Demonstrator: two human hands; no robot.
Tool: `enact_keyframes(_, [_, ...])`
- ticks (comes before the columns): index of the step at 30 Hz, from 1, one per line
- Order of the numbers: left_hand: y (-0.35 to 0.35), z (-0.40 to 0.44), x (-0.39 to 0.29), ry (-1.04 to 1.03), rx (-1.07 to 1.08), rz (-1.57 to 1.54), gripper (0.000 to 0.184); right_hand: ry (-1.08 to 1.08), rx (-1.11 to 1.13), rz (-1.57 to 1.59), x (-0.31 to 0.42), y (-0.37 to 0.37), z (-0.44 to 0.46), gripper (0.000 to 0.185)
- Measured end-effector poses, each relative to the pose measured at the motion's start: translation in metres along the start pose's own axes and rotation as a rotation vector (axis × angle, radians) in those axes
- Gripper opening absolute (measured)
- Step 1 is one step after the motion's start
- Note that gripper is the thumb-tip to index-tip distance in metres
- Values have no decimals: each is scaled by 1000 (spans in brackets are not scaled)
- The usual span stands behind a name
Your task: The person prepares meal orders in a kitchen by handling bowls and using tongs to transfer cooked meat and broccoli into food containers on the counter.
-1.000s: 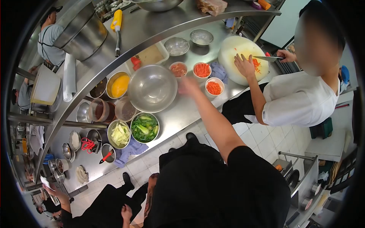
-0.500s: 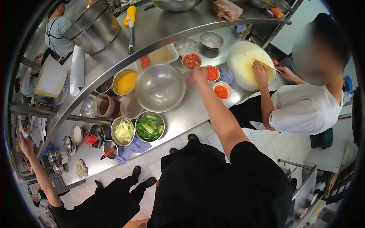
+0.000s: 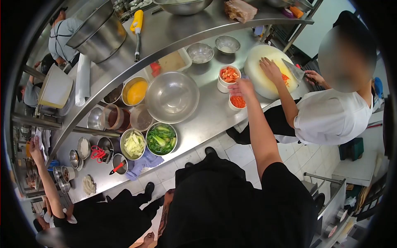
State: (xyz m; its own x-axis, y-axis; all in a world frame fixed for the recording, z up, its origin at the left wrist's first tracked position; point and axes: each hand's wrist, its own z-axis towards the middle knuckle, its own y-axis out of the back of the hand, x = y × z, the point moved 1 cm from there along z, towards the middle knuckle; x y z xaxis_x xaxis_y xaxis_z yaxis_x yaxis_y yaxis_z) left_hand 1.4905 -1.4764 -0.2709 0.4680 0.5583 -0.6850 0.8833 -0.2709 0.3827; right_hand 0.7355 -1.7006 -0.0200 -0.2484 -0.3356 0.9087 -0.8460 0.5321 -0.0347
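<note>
My right hand [image 3: 243,87] reaches over the counter beside two stacked white bowls, its fingers slightly apart and pointing left. Chopped red pieces [image 3: 229,74] fill the top bowl; the lower bowl's contents are hidden. Just below my hand is a bowl of diced orange-red pieces [image 3: 237,101], partly covered by my wrist. My left hand [image 3: 169,195] hangs low beside my black apron, its fingers mostly hidden. A large empty metal bowl [image 3: 172,97] stands left of the stack. Nearer me are a pot of green leafy vegetables [image 3: 161,139] and one of pale cut vegetables [image 3: 133,144].
On the right a co-worker in white holds a cleaver [image 3: 294,70] over a round cutting board [image 3: 264,68]. A metal shelf [image 3: 182,33] crosses above the counter. Another co-worker in black [image 3: 111,219] reaches across at the left. A blue cloth [image 3: 142,164] lies at the counter's edge.
The bowl of chopped red pieces has moved right and now sits on another white bowl, over where the orange-red strips stood. My right hand has shifted right. The cutting co-worker's cleaver has turned.
</note>
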Motion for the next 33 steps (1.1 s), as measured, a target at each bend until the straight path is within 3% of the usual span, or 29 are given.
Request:
enact_keyframes(3, [-101, -50, 4, 82, 135, 33, 25, -62, 70, -19, -5, -3, 5, 29])
enact_keyframes(5, [-106, -61, -14, 111, 130, -90, 26, -41, 40, 15, -6, -5, 4, 33])
enact_keyframes(9, [-110, -43, 35, 125, 184, -66, 30, -96, 41, 33, -10, 0, 9, 34])
enact_keyframes(14, [-121, -60, 38, 17, 144, 217, 37, -165, 144, 100, -9, 5, -10, 35])
enact_keyframes(18, [-142, -79, 38, 8, 149, 300, 38, -134, 464, -26, -26, -26, -100, 39])
enact_keyframes(19, [-148, -83, 40, 17, 160, 303, 38, -161, 633, -48, -56, -35, -111, 42])
enact_keyframes(22, [-168, -88, 43, 34, 195, 327, 39, -391, 936, -273, -88, -67, -191, 38])
enact_keyframes(23, [-172, -87, 43, 37, 206, 336, 40, -347, 1042, -410, -107, -71, -210, 40])
enact_keyframes(25, [-181, -81, 42, 41, 227, 354, 41, 367, 1092, -766, -126, -75, -239, 40])
enact_keyframes(29, [-191, -56, 42, 33, 270, 392, 43, 357, 1025, -854, -95, -70, -261, 37])
enact_keyframes(33, [-192, -19, 53, -48, 337, 533, 45, 402, 1179, -809, -68, -71, -307, 23])
